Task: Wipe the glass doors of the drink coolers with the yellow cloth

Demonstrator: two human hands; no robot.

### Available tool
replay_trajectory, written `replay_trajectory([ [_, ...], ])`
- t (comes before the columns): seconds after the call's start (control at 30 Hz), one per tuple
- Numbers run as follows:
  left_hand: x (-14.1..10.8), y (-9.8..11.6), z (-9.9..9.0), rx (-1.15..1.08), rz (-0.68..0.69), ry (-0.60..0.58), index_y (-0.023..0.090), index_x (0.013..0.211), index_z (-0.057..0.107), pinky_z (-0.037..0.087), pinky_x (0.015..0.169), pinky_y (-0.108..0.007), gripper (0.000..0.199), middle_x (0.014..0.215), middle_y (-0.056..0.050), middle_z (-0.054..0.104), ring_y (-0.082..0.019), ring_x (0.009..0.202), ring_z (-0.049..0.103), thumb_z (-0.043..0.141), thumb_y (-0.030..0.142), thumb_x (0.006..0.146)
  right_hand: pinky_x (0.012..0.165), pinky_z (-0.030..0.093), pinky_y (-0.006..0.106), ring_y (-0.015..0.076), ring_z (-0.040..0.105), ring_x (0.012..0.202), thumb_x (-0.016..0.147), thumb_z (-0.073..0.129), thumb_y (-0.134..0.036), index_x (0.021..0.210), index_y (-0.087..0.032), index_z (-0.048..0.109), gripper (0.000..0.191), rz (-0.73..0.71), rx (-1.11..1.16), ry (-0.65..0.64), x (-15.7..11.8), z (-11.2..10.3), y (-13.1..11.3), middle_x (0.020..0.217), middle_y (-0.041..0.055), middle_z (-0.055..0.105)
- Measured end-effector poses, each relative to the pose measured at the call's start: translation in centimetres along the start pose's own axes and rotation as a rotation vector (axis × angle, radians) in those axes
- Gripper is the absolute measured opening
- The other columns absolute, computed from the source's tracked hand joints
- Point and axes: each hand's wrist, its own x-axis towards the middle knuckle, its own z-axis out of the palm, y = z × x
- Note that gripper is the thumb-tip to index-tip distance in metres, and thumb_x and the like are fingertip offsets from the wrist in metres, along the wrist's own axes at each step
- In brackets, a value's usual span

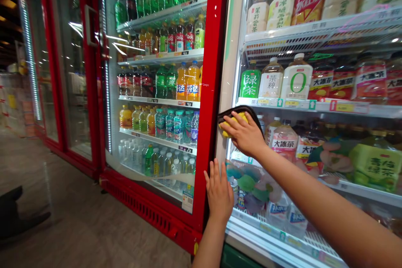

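My right hand (pixel 245 134) presses a yellow sponge with a black backing (pixel 233 118) against the glass door of the white drinks fridge (pixel 317 104), near the door's left edge. My left hand (pixel 219 192) lies flat with its fingers spread on the red frame (pixel 210 104) of the neighbouring fridge, just below the right hand. Behind the glass stand bottles of tea (pixel 297 78) on wire shelves.
The red fridge (pixel 160 92) to the left holds several rows of soft drinks and water bottles. More red glass doors (pixel 67 71) run off to the far left. A grey tiled floor (pixel 78 217) lies below, with a dark shape (pixel 12 213) at its left edge.
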Motion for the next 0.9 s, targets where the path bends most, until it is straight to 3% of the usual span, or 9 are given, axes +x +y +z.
replay_trajectory([
  [0.1, 0.1, -0.1, -0.5, -0.001, 0.013, 0.002, 0.023, 0.164, 0.008, 0.032, 0.122, -0.060, 0.084, 0.167, -0.015, 0.027, -0.030, 0.156, 0.019, 0.046, 0.005, 0.091, 0.125, 0.011, 0.063, 0.0345, 0.029, 0.153, 0.088, 0.063, -0.024, 0.148, -0.025, 0.052, 0.061, 0.109, -0.038, 0.065, -0.1, -0.3, -0.1, 0.161, 0.0071, 0.043],
  [0.3, 1.9, 0.0, -1.5, -0.035, 0.018, 0.035, 0.023, 0.164, 0.010, 0.031, 0.122, -0.061, 0.083, 0.167, -0.015, 0.027, -0.030, 0.157, 0.018, 0.046, 0.005, 0.091, 0.126, 0.013, 0.057, 0.0310, 0.040, 0.147, 0.092, 0.059, -0.023, 0.144, -0.027, 0.057, 0.052, -0.096, -0.036, 0.019, 0.0, 0.8, -0.9, 0.155, 0.0050, 0.053],
  [0.5, 5.5, -0.1, -2.8, -0.001, 0.072, 0.047, 0.023, 0.164, 0.013, 0.035, 0.121, -0.059, 0.080, 0.168, -0.014, 0.027, -0.029, 0.157, 0.019, 0.044, 0.006, 0.093, 0.126, 0.008, 0.060, 0.0340, 0.032, 0.151, 0.088, 0.063, -0.024, 0.148, -0.026, 0.052, 0.061, 0.130, -0.058, 0.153, 1.2, -0.2, 0.8, 0.160, 0.0064, 0.045],
  [0.63, 8.4, -0.9, -3.8, 0.026, 0.136, 0.044, 0.022, 0.164, 0.013, 0.034, 0.122, -0.057, 0.080, 0.166, -0.013, 0.032, -0.028, 0.156, 0.022, 0.044, 0.006, 0.092, 0.127, 0.011, 0.054, 0.0293, 0.039, 0.148, 0.093, 0.060, -0.028, 0.141, -0.028, 0.059, 0.048, -0.073, -0.035, 0.148, 2.0, 0.4, 0.4, 0.155, 0.0030, 0.052],
  [0.7, 10.1, -1.1, -4.1, 0.019, 0.150, 0.040, 0.023, 0.164, 0.012, 0.033, 0.122, -0.057, 0.081, 0.166, -0.013, 0.032, -0.028, 0.156, 0.023, 0.044, 0.005, 0.092, 0.128, 0.013, 0.052, 0.0275, 0.041, 0.146, 0.094, 0.060, -0.028, 0.141, -0.028, 0.059, 0.047, -0.096, -0.023, 0.142, 3.4, 0.0, 0.9, 0.155, 0.0023, 0.053],
  [0.8, 12.2, -1.1, -4.6, -0.009, 0.158, 0.025, 0.022, 0.164, 0.010, 0.034, 0.121, -0.058, 0.083, 0.167, -0.014, 0.028, -0.029, 0.156, 0.021, 0.045, 0.004, 0.091, 0.128, 0.010, 0.052, 0.0281, 0.039, 0.148, 0.092, 0.062, -0.025, 0.146, -0.028, 0.054, 0.055, 0.074, -0.035, 0.140, 4.5, -1.2, 1.5, 0.158, 0.0032, 0.048],
  [0.9, 14.0, -1.1, -5.3, -0.050, 0.184, 0.013, 0.020, 0.164, 0.008, 0.034, 0.121, -0.059, 0.084, 0.168, -0.016, 0.026, -0.030, 0.157, 0.019, 0.046, 0.005, 0.091, 0.127, 0.006, 0.055, 0.0301, 0.037, 0.149, 0.091, 0.063, -0.024, 0.150, -0.029, 0.050, 0.060, 0.215, -0.082, 0.143, 3.4, -1.4, 0.8, 0.160, 0.0046, 0.046],
])
